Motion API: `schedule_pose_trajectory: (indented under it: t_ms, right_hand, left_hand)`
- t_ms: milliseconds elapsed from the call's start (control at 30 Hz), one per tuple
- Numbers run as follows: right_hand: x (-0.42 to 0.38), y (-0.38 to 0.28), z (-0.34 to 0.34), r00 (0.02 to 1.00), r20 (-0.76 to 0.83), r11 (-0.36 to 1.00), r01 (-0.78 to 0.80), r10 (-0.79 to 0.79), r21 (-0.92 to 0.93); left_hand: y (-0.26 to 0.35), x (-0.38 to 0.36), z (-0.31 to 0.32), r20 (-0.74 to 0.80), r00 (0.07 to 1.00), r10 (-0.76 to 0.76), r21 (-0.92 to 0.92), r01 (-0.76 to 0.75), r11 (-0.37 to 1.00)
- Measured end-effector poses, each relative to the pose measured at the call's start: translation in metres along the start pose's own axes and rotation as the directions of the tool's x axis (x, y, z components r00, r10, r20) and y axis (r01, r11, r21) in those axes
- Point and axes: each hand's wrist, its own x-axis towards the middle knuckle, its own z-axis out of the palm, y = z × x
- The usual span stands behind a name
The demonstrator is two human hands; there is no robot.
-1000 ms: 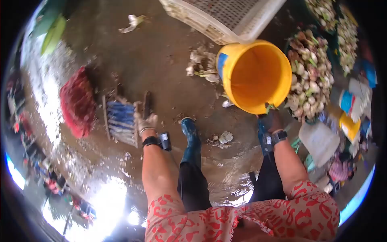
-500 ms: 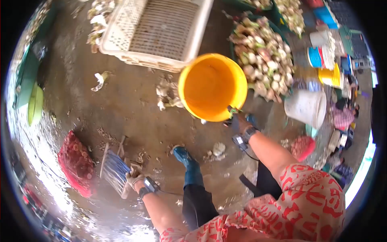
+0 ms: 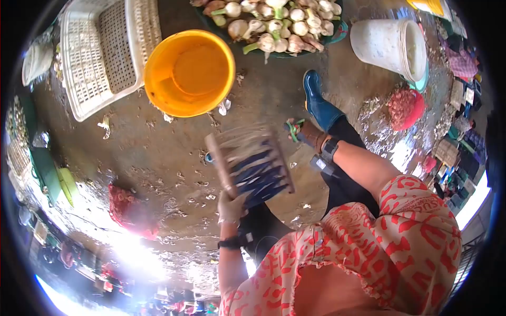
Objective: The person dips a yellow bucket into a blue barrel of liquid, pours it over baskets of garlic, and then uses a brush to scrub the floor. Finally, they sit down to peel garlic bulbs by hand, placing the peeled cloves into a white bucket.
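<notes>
My left hand (image 3: pixel 231 206), in a pale glove, is wrapped round the frame of a small folding stool (image 3: pixel 258 168) with blue and white straps. The stool is lifted in front of my legs and slightly blurred. To its right, my right hand (image 3: pixel 312 135) wears a dark glove and is closed on a small green-handled tool (image 3: pixel 295 129); what kind it is I cannot make out. Ahead stands a yellow bucket (image 3: pixel 197 73) with nothing visible inside. Garlic bulbs (image 3: pixel 276 23) fill a green basin (image 3: pixel 340 32) beyond my right boot (image 3: pixel 318 97).
White plastic crates (image 3: pixel 79 68) are stacked left of the bucket. A white bucket (image 3: pixel 377 50) stands at the right. Red mesh sacks lie at left (image 3: pixel 126 208) and right (image 3: pixel 406 108). Garlic scraps litter the wet floor. Other people are at the far right.
The stool has been raised and swung right, towards my legs, in my left hand. My right hand has drawn back from the yellow bucket. The view has shifted and turned.
</notes>
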Motion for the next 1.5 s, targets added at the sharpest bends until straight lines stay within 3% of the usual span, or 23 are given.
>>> schedule_pose_trajectory:
  t_ms: [67, 133, 200, 233, 300, 367, 433, 500, 567, 633, 667, 700, 733, 767, 800, 833, 867, 900, 1033, 1100, 1167, 1200, 1500]
  right_hand:
    - [-0.001, -0.021, -0.032, 0.97, -0.206, 0.877, -0.011, 0.125, 0.48]
    - [-0.02, -0.067, -0.061, 0.958, -0.246, 0.872, -0.01, 0.15, 0.489]
    - [-0.034, -0.098, -0.096, 0.943, -0.281, 0.866, -0.015, 0.178, 0.5]
    - [-0.038, -0.108, -0.121, 0.981, -0.132, 0.826, -0.047, 0.145, 0.561]
    - [-0.045, -0.111, -0.147, 0.994, 0.022, 0.764, -0.095, 0.105, 0.638]
    - [-0.045, -0.114, -0.156, 0.93, -0.359, 0.874, 0.109, 0.079, 0.474]
    - [-0.049, -0.125, -0.162, 0.914, -0.405, 0.816, 0.263, -0.038, 0.515]
    - [-0.032, -0.122, -0.178, 0.99, -0.14, 0.816, 0.102, -0.026, 0.569]
    - [-0.02, -0.142, -0.178, 0.993, -0.112, 0.874, 0.095, -0.046, 0.477]
    - [-0.009, -0.145, -0.173, 0.923, -0.247, 0.953, 0.266, -0.296, -0.148]
    - [0.0, -0.156, -0.179, 0.94, -0.076, 0.821, 0.25, -0.333, -0.513]
    - [0.022, -0.135, -0.184, 0.958, -0.045, 0.857, 0.232, -0.283, -0.46]
    - [0.029, -0.134, -0.179, 0.948, -0.131, 0.795, 0.163, -0.29, -0.585]
    - [0.024, -0.153, -0.174, 0.952, -0.038, 0.732, 0.209, -0.305, -0.649]
    - [0.046, -0.134, -0.171, 1.0, 0.002, 0.716, 0.013, -0.017, -0.698]
    - [0.052, -0.134, -0.167, 1.0, 0.019, 0.668, 0.008, 0.008, -0.744]
    - [0.06, -0.137, -0.162, 0.998, 0.042, 0.612, 0.011, 0.036, -0.791]
    - [0.077, -0.131, -0.161, 0.998, 0.057, 0.593, 0.034, 0.019, -0.805]
    - [0.136, -0.113, -0.163, 0.964, 0.266, 0.541, 0.232, -0.015, -0.809]
    - [0.147, -0.131, -0.164, 0.95, 0.284, 0.557, 0.307, -0.131, -0.772]
    - [0.156, -0.173, -0.157, 0.926, 0.369, 0.688, 0.323, -0.086, -0.65]
    - [0.158, -0.19, -0.151, 0.847, 0.45, 0.679, 0.508, -0.282, -0.53]
    - [0.147, -0.288, -0.113, 0.814, 0.46, 0.428, 0.579, -0.355, -0.694]
  left_hand:
    - [-0.013, 0.046, 0.039, 0.155, 0.958, 0.241, 0.401, -0.284, 0.871]
    - [0.022, 0.064, 0.077, 0.381, 0.876, 0.295, 0.618, -0.479, 0.624]
    - [0.036, 0.095, 0.119, 0.282, 0.908, 0.309, 0.736, -0.412, 0.537]
    - [0.053, 0.095, 0.139, 0.183, 0.922, 0.342, 0.83, -0.331, 0.449]
    - [0.085, 0.055, 0.169, 0.173, 0.884, 0.434, 0.792, -0.387, 0.472]
    - [0.101, -0.008, 0.199, 0.138, 0.739, 0.659, 0.752, -0.511, 0.417]
    - [0.1, -0.061, 0.211, 0.315, 0.701, 0.64, 0.771, -0.582, 0.257]
    - [0.1, -0.098, 0.207, 0.318, 0.84, 0.439, 0.752, -0.506, 0.423]
    - [0.127, -0.125, 0.188, 0.225, 0.811, 0.54, 0.607, -0.55, 0.573]
    - [0.152, -0.121, 0.151, -0.01, 0.793, 0.609, 0.673, -0.445, 0.591]
    - [0.165, -0.11, 0.127, -0.141, 0.718, 0.681, 0.603, -0.483, 0.635]
    - [0.175, -0.087, 0.099, -0.301, 0.64, 0.707, 0.475, -0.543, 0.693]
    - [0.196, -0.062, 0.072, -0.415, 0.754, 0.51, 0.093, -0.522, 0.848]
    - [0.189, -0.011, 0.033, -0.438, 0.666, 0.603, 0.108, -0.627, 0.771]
    - [0.189, 0.039, -0.001, -0.535, 0.662, 0.525, 0.164, -0.528, 0.833]
    - [0.193, 0.092, -0.032, -0.53, 0.654, 0.539, 0.162, -0.546, 0.822]
    - [0.197, 0.141, -0.061, -0.601, 0.709, 0.369, 0.192, -0.32, 0.928]
    - [0.196, 0.171, -0.078, -0.682, 0.71, 0.177, 0.181, -0.07, 0.981]
    - [0.216, 0.21, -0.085, -0.574, 0.819, 0.004, -0.039, -0.033, 0.999]
    - [0.212, 0.219, -0.07, -0.573, 0.812, 0.116, -0.308, -0.344, 0.887]
    - [0.192, 0.248, -0.079, -0.599, 0.765, 0.236, -0.298, -0.487, 0.821]
    - [0.182, 0.261, -0.085, -0.635, 0.694, 0.339, -0.268, -0.609, 0.747]
    - [0.159, 0.271, -0.133, -0.613, 0.637, 0.468, -0.181, -0.689, 0.702]
